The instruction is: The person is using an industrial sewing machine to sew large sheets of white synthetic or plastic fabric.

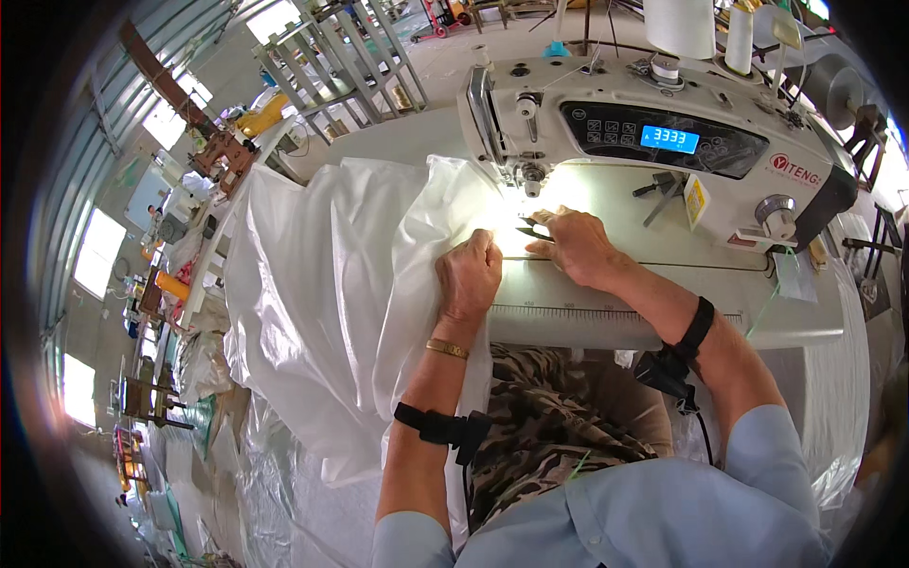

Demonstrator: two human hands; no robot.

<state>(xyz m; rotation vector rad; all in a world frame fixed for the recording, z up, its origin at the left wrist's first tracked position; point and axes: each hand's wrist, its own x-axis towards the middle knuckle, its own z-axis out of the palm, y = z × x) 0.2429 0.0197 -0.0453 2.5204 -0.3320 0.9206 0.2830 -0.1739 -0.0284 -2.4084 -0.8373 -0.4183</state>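
A white sewing machine point(625, 123) stands in front of me, its lamp lighting the needle area strongly. A large sheet of thin, shiny white fabric point(322, 303) spreads from under the machine's head over the left side and hangs down toward my lap. My left hand point(469, 279) is closed on the right edge of this fabric, just below the needle area. Close beside it, my right hand point(579, 248) grips small black thread snips point(536, 232), their tips pointing left near the fabric. Glare hides the fabric's edge around the needle.
A ruler scale point(568, 313) runs along the machine table's point(682, 289) front edge. White thread cones point(680, 28) stand behind the machine. A grey metal rack point(336, 71) is at the back left. Cluttered workbenches point(204, 256) line the left side, with plastic sheeting on the floor.
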